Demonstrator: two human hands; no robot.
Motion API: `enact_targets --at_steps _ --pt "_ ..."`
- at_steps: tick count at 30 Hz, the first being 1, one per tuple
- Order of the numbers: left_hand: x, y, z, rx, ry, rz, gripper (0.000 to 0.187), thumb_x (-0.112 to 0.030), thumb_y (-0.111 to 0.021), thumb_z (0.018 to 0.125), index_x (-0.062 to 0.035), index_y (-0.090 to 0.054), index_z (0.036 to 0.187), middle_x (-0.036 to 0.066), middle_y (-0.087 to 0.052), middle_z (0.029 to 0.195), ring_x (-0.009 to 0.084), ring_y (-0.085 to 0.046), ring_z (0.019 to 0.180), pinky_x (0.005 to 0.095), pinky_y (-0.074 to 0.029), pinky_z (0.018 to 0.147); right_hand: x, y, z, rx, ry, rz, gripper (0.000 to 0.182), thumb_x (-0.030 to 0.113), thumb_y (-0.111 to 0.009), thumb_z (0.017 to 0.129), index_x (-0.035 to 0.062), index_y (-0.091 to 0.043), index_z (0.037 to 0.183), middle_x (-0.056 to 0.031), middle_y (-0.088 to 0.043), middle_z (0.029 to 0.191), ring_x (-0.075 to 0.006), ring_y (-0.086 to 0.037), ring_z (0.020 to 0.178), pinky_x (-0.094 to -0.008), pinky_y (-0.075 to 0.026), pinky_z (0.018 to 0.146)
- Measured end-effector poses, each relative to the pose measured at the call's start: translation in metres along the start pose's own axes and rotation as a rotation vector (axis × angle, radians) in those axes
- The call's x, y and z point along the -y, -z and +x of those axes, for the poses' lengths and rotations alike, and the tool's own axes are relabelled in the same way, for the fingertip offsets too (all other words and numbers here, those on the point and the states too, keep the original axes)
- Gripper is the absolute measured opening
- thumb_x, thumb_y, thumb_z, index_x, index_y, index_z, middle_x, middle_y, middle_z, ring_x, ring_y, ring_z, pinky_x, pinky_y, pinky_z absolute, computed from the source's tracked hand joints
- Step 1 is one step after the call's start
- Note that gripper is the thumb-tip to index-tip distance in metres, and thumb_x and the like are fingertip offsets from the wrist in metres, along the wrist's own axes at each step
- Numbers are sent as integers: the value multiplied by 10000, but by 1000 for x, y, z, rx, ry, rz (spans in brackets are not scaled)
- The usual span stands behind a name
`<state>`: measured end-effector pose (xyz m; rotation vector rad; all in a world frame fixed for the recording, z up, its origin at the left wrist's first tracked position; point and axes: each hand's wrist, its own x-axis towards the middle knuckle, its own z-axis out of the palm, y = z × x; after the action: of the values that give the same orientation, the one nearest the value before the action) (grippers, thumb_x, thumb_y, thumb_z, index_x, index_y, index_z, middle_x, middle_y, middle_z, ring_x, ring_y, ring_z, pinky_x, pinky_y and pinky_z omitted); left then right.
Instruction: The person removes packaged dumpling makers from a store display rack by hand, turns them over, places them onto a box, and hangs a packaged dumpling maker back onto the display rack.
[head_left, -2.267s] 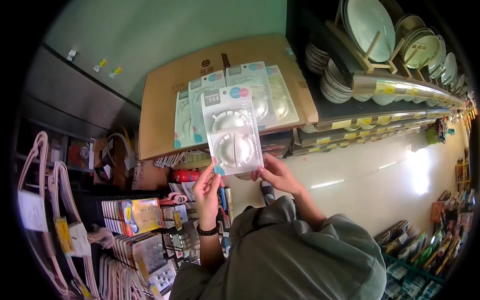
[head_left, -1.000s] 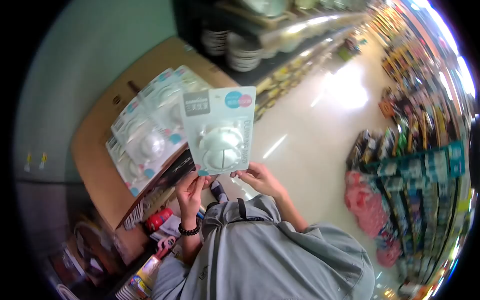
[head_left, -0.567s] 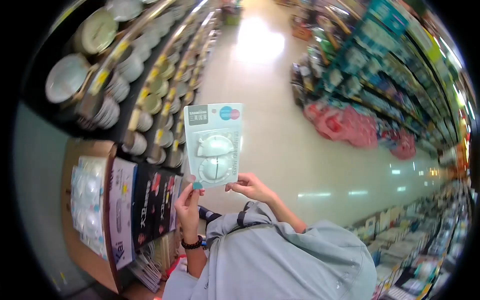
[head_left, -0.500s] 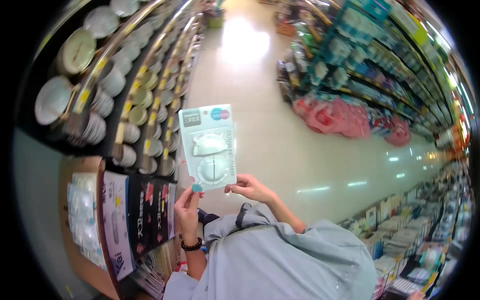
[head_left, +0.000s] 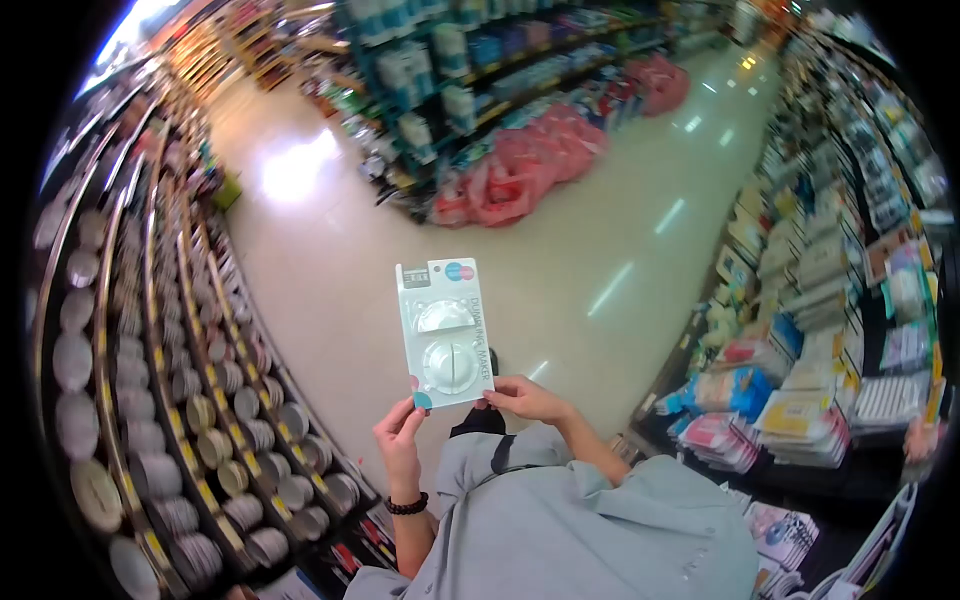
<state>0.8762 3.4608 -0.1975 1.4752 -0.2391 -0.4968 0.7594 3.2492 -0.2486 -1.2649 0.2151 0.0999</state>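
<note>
A packaged dumpling maker, white moulded pieces under clear plastic on a pale printed card, is held up in front of my body. My left hand, with a dark beaded bracelet at the wrist, pinches the card's lower left corner. At the lower right corner, my right hand grips the card between thumb and fingers. The card is upright with its printed front facing me.
Shelves of stacked bowls and plates run along the left. Pink plastic bags lie on the floor beside the shelving ahead. Racks of packaged goods line the right. Shiny tiled floor lies between them.
My view has swung to the right, bringing the right-hand racks closer into sight. Both hands still hold the dumpling maker package, and my right hand now grips its corner more plainly.
</note>
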Motion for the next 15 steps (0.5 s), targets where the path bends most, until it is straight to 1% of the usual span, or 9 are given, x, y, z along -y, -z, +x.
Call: enact_targets --at_steps 4,6,7,10,13,14,15 --pt "6 -58 84 203 6 13 212 26 -618 841 86 -699 1027 75 -673 891 141 -611 836 265 -474 802 14 69 6 -96 -35 11 281 237 -525 1011 -14 -646 1045 -25 -646 870 -93 -593 807 -252 -467 774" --pt "4 -99 128 260 28 0 211 -8 -628 826 75 -709 1002 73 -682 858 133 -600 798 268 -455 761 18 104 16 -149 -27 38 268 227 -523 1011 -8 -649 1028 -18 -638 839 -82 -580 774 -245 -458 747" --pt "1 -116 149 288 42 -5 212 -25 -633 819 69 -714 990 72 -686 841 129 -595 779 269 -445 740 25 117 23 -181 -19 101 259 206 -519 1010 -15 -650 1037 -25 -634 841 -91 -579 779 -255 -463 759" --pt "-10 -162 215 363 73 18 203 -26 -629 815 65 -717 974 63 -684 831 127 -595 778 267 -446 740 54 159 42 -282 8 257 230 144 -504 1007 -31 -644 1060 -47 -623 852 -126 -582 813 -293 -481 812" --pt "-17 -204 280 422 66 14 203 -24 -609 814 66 -718 960 60 -682 820 122 -591 775 261 -442 738 94 199 65 -276 65 374 231 135 -488 1011 -33 -638 1061 -60 -619 853 -146 -586 853 -311 -481 851" --pt "-17 -215 298 450 68 8 203 -23 -602 814 66 -719 955 60 -682 815 119 -590 773 259 -441 736 94 214 71 -284 95 365 235 130 -463 1017 -22 -627 1091 -72 -622 897 -167 -592 910 -325 -483 878" --pt "-21 -229 316 479 71 4 203 -21 -596 814 67 -720 949 60 -681 811 116 -588 771 257 -439 734 103 225 76 -339 127 367 235 128 -458 1018 -16 -621 1108 -73 -622 919 -169 -593 926 -328 -484 883"
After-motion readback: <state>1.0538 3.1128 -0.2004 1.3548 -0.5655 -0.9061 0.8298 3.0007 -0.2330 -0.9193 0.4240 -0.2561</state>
